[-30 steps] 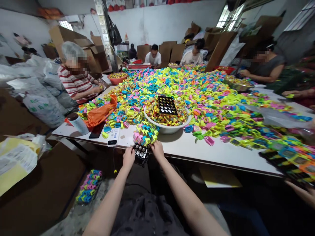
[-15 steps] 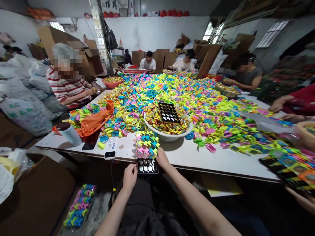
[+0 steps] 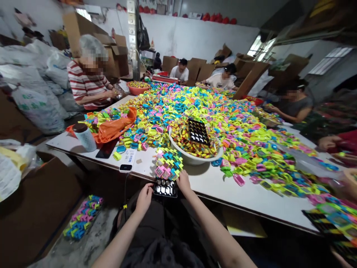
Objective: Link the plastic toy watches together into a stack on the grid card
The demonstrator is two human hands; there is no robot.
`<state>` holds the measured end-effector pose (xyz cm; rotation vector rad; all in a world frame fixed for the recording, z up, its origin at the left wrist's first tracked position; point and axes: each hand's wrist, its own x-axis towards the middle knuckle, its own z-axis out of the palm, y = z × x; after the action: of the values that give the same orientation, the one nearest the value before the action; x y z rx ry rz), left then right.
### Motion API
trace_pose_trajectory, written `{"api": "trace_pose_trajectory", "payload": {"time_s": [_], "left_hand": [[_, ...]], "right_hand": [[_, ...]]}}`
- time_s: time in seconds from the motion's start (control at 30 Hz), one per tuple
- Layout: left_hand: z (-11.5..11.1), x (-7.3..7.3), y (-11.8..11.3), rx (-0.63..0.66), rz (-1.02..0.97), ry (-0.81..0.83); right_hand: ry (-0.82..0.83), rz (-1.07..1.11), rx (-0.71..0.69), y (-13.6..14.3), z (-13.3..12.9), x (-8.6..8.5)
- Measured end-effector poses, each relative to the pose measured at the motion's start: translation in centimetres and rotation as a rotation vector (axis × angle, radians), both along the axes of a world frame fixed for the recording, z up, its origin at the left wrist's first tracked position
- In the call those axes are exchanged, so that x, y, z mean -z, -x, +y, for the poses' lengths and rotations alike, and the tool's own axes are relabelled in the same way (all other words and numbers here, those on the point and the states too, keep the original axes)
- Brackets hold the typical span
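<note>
A black plastic tray (image 3: 165, 190) with round and angular pockets juts over the table's near edge. Pink, yellow, green and blue toy watches (image 3: 169, 163) stand packed in its far part, while the near pockets show bare. At the tray's left edge, my left hand (image 3: 144, 196) is closed, thumb and fingers pinching the rim. My right hand (image 3: 184, 183) is curled against the tray's right side, beside the packed watches; its fingertips are partly hidden. Just beyond stands a white basin (image 3: 192, 160) of small yellow-and-red wrapped pieces (image 3: 181, 139), with a second black tray (image 3: 199, 132) lying on top.
A wide heap of toy watches (image 3: 189, 100) covers much of the table. Left are an orange bag (image 3: 117, 126), a cup (image 3: 85, 138), a phone (image 3: 107, 149) and a small white device (image 3: 125, 168). Several people sit around the table. Bagged watches (image 3: 83, 217) lie on the floor.
The view has turned and tilted, so the table's far side and the people appear farther right. Both hands stay at the tray, with little visible change in their hold.
</note>
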<state>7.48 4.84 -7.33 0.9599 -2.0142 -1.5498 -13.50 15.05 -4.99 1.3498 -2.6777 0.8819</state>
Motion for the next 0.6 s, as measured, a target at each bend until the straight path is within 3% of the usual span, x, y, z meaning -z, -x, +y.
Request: {"api": "trace_pose_trajectory", "payload": {"time_s": [0.13,0.37,0.5,0.6], "left_hand": [[0.5,-0.2,0.0,0.119,-0.062,-0.09],[2.2,-0.6,-0.1,0.043,-0.14,-0.143],[0.6,-2.7,-2.1,-0.11,-0.065,0.13],[-3.7,-5.5,-3.8,-0.303,0.008,0.338]], "right_hand": [[-0.017,0.017,0.029,0.0,0.1,0.3],[-0.062,0.027,0.044,-0.2,0.2,0.0],[-0.049,-0.052,0.004,-0.2,0.6,-0.4],[0.085,-0.132,-0.043,-0.9,2.9,-0.2]]}}
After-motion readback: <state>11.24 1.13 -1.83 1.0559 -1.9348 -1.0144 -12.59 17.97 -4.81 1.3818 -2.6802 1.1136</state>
